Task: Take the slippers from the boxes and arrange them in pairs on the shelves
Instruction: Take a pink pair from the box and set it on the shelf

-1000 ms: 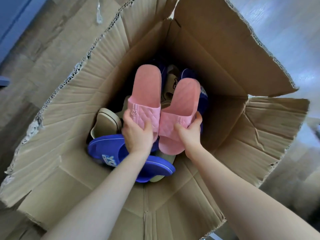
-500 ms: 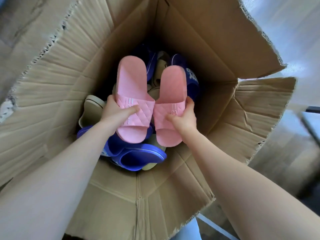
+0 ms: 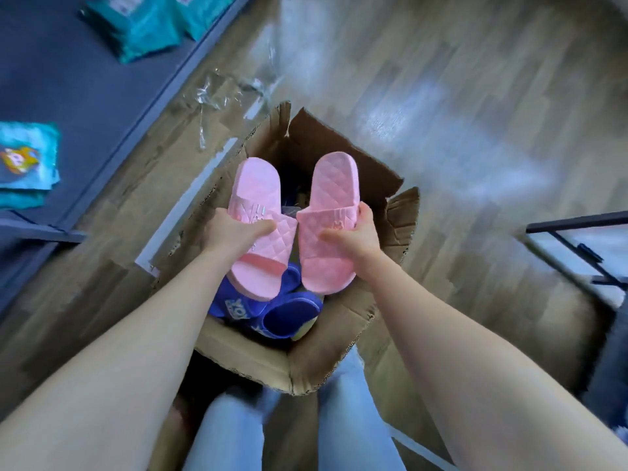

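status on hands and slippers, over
Left hand grips left pink slipper, right hand grips right pink slipper. Both held above the cardboard box. Blue slippers lie inside; nothing blocking.

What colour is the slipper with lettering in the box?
The lettered rubber slipper is blue; head view.

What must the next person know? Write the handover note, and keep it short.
Hands: left hand grips the left pink slipper; right hand grips the right pink slipper.
Where: both are held side by side above the open cardboard box; blue slippers lie inside it.
Done: pink pair picked out.
Left: set the pair on a shelf, then empty the box.
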